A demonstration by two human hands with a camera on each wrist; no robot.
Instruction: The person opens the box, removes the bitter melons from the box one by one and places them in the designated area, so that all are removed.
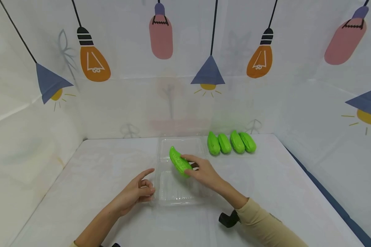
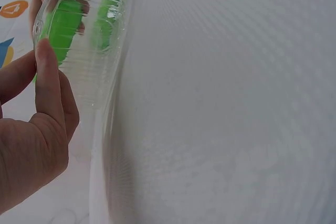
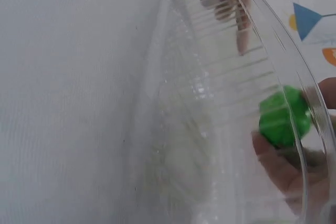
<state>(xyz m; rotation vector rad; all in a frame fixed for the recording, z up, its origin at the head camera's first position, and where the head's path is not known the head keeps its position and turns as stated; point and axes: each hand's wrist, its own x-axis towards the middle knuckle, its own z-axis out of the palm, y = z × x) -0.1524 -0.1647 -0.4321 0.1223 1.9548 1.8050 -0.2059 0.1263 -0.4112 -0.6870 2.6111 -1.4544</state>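
My right hand (image 1: 205, 173) holds a bright green, ridged bitter melon (image 1: 178, 161) between thumb and fingers, over a clear plastic clamshell box (image 1: 164, 200). The melon's pointed end tilts up and away to the left. At the box's left edge, my left hand (image 1: 134, 193) pinches the rim with thumb and fingertips, its index finger stretched forward. From the left wrist, the thumb (image 2: 47, 72) shows against the clear rim, with green visible through the ribbed wall. The right wrist view shows the held melon (image 3: 284, 116) through the box's side.
Several more green bitter melons (image 1: 225, 143) lie in a row at the back right, beside the box's raised far part (image 1: 182, 142). A white cloth covers the table (image 1: 90, 171). Behind it hangs a white curtain (image 1: 127, 103) printed with lamps. A black wrist mount (image 1: 228, 219) sits under the right sleeve.
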